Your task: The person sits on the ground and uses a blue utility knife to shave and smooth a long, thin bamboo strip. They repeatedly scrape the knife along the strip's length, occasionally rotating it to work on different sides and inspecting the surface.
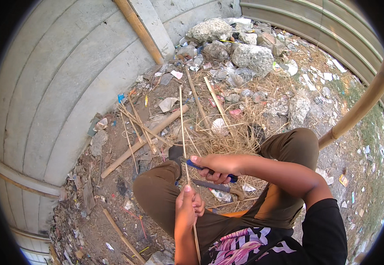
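Observation:
My left hand (189, 206) is closed around a long, thin bamboo strip (182, 123), thumb on top. The strip runs from near my waist up and away over the ground. My right hand (216, 167) grips a blue-handled knife (194, 164), its front end against the strip just above my left hand. Much of the knife is hidden in my fingers, so its exact type is unclear. Between my bent legs, below my right hand, lies a larger blade with a curved wooden handle (236, 192). A heap of thin bamboo shavings (227, 143) sits beyond my knees.
A bamboo pole (145, 140), split pieces (139, 126) and slats (216, 99) lie ahead and to the left. Rocks (252, 58) and litter cover the far ground. A concrete wall (64, 88) stands left; a thick bamboo pole (359, 106) slants at right.

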`<state>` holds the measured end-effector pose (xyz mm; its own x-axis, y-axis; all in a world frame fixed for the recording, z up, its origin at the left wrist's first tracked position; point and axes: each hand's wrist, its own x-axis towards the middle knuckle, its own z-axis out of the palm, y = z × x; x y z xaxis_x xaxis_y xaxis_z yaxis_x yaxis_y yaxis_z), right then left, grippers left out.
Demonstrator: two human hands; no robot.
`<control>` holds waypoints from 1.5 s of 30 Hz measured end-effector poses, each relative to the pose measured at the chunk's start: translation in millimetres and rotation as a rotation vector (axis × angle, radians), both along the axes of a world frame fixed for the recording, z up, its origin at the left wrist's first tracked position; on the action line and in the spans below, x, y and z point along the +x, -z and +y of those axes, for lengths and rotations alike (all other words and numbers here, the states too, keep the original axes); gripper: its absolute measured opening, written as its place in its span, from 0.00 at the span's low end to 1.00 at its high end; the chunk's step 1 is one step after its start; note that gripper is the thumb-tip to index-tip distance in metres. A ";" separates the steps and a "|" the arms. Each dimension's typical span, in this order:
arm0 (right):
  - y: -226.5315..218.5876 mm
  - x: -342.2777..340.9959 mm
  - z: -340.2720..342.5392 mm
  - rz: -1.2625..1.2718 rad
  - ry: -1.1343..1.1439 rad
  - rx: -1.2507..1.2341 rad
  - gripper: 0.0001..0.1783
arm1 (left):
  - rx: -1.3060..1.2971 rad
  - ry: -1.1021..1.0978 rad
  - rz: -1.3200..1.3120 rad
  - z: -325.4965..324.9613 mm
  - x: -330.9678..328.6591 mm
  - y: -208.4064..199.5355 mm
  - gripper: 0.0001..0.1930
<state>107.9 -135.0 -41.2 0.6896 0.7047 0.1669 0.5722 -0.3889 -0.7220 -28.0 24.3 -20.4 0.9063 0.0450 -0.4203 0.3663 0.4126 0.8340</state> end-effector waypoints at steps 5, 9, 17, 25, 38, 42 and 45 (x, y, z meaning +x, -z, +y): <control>-10.9 -11.9 -3.4 -0.211 -0.021 -0.058 0.32 | 0.054 0.004 -0.002 0.8 1.5 5.2 0.22; -11.0 -10.1 -2.9 -0.499 -0.009 -0.162 0.30 | 0.016 0.022 0.002 3.8 -0.6 1.0 0.22; -8.6 -3.9 13.2 -0.006 0.058 -0.112 0.31 | 0.014 -0.005 0.001 4.1 -1.2 2.9 0.22; -15.0 -18.5 1.3 -0.237 -0.068 -0.130 0.29 | 0.047 -0.015 -0.008 1.2 -2.0 6.7 0.21; 7.9 0.0 13.0 -0.244 0.034 -0.039 0.31 | 0.095 -0.045 0.007 1.0 -3.4 10.3 0.21; 4.1 3.1 8.8 0.164 -0.110 0.089 0.31 | 0.097 0.002 -0.006 2.5 -4.1 6.8 0.21; -11.9 -14.6 5.8 -0.241 -0.044 -0.063 0.31 | 0.110 -0.003 -0.019 1.9 -6.8 12.1 0.21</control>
